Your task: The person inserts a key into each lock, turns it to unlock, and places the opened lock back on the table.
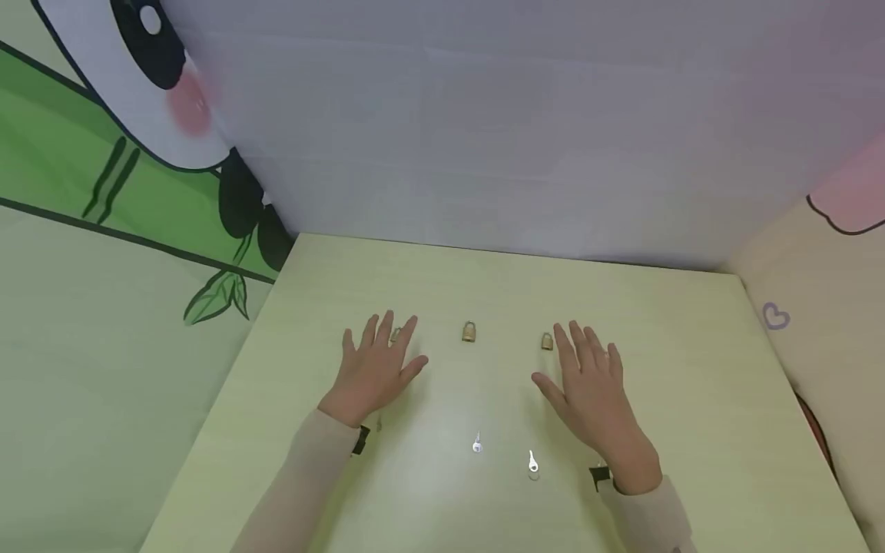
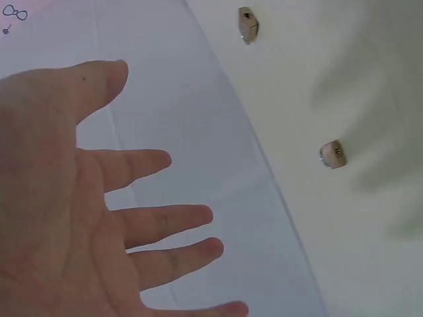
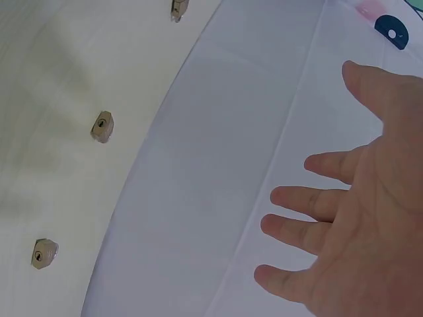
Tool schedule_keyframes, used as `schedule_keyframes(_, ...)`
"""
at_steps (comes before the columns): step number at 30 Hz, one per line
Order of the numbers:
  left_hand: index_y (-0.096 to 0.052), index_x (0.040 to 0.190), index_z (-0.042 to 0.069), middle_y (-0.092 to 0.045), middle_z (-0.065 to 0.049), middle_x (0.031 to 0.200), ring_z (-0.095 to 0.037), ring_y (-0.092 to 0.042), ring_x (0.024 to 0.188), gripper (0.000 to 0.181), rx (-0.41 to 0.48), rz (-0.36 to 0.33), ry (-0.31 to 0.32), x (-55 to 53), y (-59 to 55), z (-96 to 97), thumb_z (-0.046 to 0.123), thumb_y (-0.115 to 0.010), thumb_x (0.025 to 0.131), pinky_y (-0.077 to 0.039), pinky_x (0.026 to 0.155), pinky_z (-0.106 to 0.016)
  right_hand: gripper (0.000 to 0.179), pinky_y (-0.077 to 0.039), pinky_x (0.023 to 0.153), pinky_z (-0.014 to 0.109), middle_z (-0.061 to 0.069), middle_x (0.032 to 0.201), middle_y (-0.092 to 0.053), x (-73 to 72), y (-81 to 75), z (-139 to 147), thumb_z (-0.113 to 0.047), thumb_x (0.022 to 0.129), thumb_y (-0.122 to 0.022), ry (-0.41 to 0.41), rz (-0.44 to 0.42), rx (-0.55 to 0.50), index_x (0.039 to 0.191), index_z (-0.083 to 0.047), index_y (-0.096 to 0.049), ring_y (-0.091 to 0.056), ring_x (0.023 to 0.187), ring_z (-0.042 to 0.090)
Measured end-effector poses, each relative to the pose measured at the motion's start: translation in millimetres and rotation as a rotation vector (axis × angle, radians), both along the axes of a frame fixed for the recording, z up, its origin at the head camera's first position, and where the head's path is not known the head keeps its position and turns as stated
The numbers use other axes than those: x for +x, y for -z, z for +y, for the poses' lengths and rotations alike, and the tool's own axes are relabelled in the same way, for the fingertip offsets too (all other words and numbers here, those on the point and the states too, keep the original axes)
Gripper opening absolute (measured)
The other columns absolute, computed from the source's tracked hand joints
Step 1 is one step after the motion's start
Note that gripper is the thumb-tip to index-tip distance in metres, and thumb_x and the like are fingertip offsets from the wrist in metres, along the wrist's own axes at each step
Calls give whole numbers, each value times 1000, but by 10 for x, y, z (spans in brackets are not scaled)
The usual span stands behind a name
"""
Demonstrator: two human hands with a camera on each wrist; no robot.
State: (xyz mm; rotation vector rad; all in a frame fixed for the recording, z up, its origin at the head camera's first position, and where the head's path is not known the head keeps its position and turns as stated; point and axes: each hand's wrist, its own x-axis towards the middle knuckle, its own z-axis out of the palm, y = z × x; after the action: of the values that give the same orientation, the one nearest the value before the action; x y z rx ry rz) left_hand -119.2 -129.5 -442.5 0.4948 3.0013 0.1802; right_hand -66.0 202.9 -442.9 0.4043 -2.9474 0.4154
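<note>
My left hand (image 1: 372, 367) is held over the table with its fingers spread and straight, gripping nothing. Partly hidden behind its fingers is a small brass padlock (image 1: 396, 335). A second brass padlock (image 1: 469, 332) lies between the hands. The third padlock (image 1: 547, 341) is just left of the fingertips of my right hand (image 1: 588, 388), which is likewise spread and holds nothing. Closer to me lie two small silver keys, one key (image 1: 477, 443) near the middle and another key (image 1: 533, 465) with a ring. Beside the left wrist is a small thin item (image 1: 379, 422), too faint to identify.
The pale table (image 1: 691, 399) meets a light fabric backdrop (image 1: 484, 153) along its far edge. Side panels stand left and right, the left one printed with a green bamboo pattern (image 1: 138, 153). Dark straps or mounts show at both wrists.
</note>
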Motion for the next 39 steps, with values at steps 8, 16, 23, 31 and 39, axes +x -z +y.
schedule_keyframes(8,-51,135,-2,-58,-21,129,-40,-58,114,56,29,-105,-20,-437,270,-96,45,-50,103,-50,86,-54,77,-14,108,68,25,154,-32,-33,137,-46,-47,98,-58,-21,-9,-5,154,-4,-28,-23,143,46)
schedule_keyframes(16,-55,90,6,-54,-11,85,-27,-52,74,40,17,-252,-147,-705,421,-82,45,-56,100,-46,62,-40,79,-19,108,67,24,154,-35,-55,206,-34,-45,97,-61,-23,-30,3,155,-3,-27,-27,142,46)
schedule_keyframes(23,-53,69,9,-42,-3,63,-19,-41,57,47,32,-242,-182,-854,534,-150,47,-63,95,-33,52,-33,78,-26,106,65,24,152,-37,-66,256,-53,-46,97,-61,-18,-53,15,155,-4,-29,-31,140,46)
schedule_keyframes(31,-48,63,13,-39,-1,61,-18,-40,58,49,-5,-324,-143,-1033,550,-182,50,-62,92,-35,53,-35,66,-40,95,61,22,137,-52,-63,312,-124,-43,95,-65,-46,-48,88,146,-5,-46,-48,126,42)
schedule_keyframes(39,-48,65,12,-41,-2,62,-18,-40,57,46,-28,-378,-114,-1128,512,-180,46,-63,92,-32,54,-34,48,-46,87,53,13,114,-65,-91,355,-452,-41,94,-68,-105,-9,148,126,-5,-61,-61,106,36)
